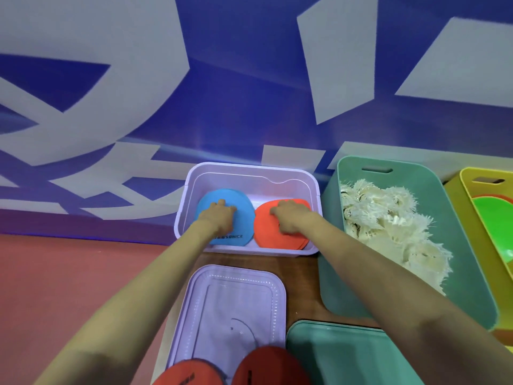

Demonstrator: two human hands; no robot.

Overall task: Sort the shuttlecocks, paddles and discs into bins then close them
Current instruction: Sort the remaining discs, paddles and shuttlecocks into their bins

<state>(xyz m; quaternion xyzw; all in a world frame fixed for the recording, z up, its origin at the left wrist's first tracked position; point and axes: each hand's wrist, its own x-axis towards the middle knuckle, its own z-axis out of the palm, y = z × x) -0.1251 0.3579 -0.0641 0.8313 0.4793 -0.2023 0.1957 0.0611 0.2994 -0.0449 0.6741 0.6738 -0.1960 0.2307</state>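
Blue disc (243, 225) under left hand (219, 218), apparently pressed flat.

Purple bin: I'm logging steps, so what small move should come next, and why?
Probably lift both hands out and fetch the two red discs lying on the purple lid. The left hand rests on the blue disc, the right hand on the orange discs, already inside the purple bin.

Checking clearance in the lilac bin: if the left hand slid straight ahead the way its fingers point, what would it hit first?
Likely the far wall of the lilac bin. The left hand rests on the blue disc, fingers pointing away from the person. Nothing else shows between them, though depth is unclear.
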